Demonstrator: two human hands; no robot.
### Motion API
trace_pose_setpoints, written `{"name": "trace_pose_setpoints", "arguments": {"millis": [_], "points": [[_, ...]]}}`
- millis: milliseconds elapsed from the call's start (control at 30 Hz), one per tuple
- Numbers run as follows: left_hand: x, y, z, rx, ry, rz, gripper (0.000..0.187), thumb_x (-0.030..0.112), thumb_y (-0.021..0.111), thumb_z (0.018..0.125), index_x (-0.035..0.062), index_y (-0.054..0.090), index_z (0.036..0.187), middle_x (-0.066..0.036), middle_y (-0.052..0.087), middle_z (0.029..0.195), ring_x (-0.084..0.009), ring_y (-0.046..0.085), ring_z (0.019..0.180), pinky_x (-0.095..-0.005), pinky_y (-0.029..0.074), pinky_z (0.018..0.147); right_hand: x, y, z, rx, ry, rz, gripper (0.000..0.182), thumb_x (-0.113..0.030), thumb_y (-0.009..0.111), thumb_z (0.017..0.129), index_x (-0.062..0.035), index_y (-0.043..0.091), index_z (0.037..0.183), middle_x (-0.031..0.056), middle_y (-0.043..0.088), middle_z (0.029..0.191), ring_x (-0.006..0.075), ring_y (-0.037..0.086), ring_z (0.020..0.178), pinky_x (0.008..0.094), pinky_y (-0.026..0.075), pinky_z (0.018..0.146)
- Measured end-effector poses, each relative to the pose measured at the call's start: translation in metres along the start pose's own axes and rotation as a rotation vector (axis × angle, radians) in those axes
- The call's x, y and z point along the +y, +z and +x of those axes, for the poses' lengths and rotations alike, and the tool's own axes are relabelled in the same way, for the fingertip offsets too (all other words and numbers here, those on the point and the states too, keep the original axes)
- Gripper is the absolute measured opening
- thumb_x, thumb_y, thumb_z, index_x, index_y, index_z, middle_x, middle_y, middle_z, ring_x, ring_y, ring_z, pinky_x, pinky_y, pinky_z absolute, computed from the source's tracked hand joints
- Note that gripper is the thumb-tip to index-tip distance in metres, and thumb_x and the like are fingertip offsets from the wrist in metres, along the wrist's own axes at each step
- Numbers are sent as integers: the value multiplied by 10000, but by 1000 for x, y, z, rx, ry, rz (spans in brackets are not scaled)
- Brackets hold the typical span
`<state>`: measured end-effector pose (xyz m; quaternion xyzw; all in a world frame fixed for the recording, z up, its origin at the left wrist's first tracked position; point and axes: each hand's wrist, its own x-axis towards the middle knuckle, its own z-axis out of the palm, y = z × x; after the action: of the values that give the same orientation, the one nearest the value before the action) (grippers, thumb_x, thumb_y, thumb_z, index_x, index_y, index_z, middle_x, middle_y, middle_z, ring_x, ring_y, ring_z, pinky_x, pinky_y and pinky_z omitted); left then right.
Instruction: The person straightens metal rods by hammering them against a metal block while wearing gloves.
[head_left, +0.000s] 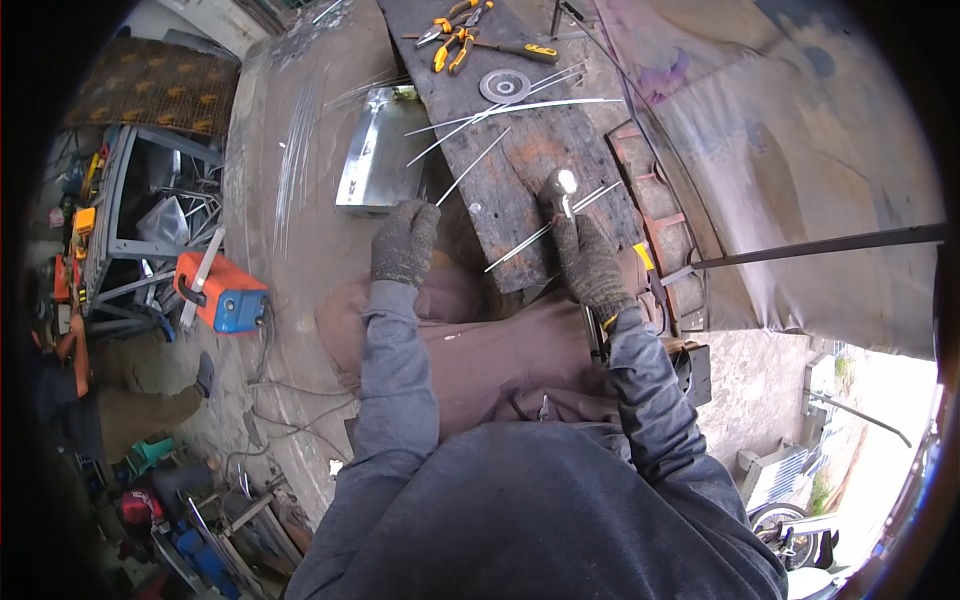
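My left hand (405,243), in a grey knitted glove, is closed on the lower end of a thin metal rod (474,166) that slants up to the right over the dark board (530,150). My right hand (588,258), gloved too, is closed around a tool with a rounded, shiny metal head (562,184), above the board's right part. Beneath that hand, thin rods (517,247) lie across the board. Farther up, more pale rods (520,112) cross next to a round disc (505,87).
Yellow-black pliers (457,48) and a long tool with a yellow-black handle (527,51) lie at the board's far end. Left of it stands a shiny metal box (383,150). An orange-blue machine (225,292) with cables is on the floor. A person's leg (150,415) shows at left.
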<state>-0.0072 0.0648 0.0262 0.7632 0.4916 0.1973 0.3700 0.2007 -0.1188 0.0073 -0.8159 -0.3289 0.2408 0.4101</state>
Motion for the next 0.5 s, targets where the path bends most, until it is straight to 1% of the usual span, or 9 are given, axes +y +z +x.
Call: {"name": "trace_pose_setpoints", "arguments": {"millis": [67,100,167,200,267,300,400,467,500], "points": [[-6,4,-8,186,271,173,336,371,651,964,53,691,1067,-140,715,954,-274,711,848,-406,542,795,-2,-3,-1,-23,4,-12,442,-425,495,1062,-10,613,1158,287,649,1006,471,608,999,493,454,896],[1,3,-16,184,269,173,336,371,651,964,53,691,1067,-140,715,954,-274,711,848,-406,542,795,-1,-4,0,-25,6,-13,442,-425,495,1062,-10,613,1158,287,649,1006,471,608,999,493,454,896],[30,-2,-35,247,211,-76,287,298,719,934,52,697,1079,-121,720,995,-234,713,855,-366,555,784,2,-5,2,-91,39,-35,526,-457,506,1042,28,573,1236,361,623,1142,530,574,1125,537,456,927],[41,-3,-39,249,204,-75,287,298,719,934,52,697,1079,-121,720,995,-234,713,855,-366,555,784,-1,-6,1,-98,39,-36,526,-457,506,1042,28,573,1236,361,623,1142,530,574,1125,537,456,927],[60,-2,-46,255,93,-278,249,139,781,889,35,701,1100,-76,733,1028,-154,692,896,-309,554,809,-8,-8,0,-101,129,26,532,-467,505,1041,31,583,1210,360,630,1110,534,584,1094,540,459,913],[68,-2,-49,261,87,-278,249,139,781,889,35,701,1100,-76,733,1028,-154,692,896,-309,554,809,-9,-7,-2,-109,126,23,532,-467,505,1041,31,583,1210,360,630,1110,534,584,1094,540,459,913],[82,5,-46,280,251,-350,284,105,795,871,28,683,1121,-70,725,1019,-135,684,865,-289,557,779,-3,-4,0,-77,91,48,549,-487,493,1040,32,584,1193,361,633,1081,536,590,1070,544,459,904],[92,14,-45,265,234,-424,296,110,800,861,35,670,1117,-76,708,999,-147,683,849,-300,559,766,18,5,6,-14,40,-18,445,-482,522,1041,-69,600,1186,128,595,733,238,553,515,394,462,478],[98,19,-45,247,219,-498,309,116,805,851,42,656,1112,-82,691,979,-160,681,833,-312,561,752,19,4,6,-23,38,-20,445,-482,522,1041,-69,600,1186,128,595,733,238,553,515,394,462,478]]}}
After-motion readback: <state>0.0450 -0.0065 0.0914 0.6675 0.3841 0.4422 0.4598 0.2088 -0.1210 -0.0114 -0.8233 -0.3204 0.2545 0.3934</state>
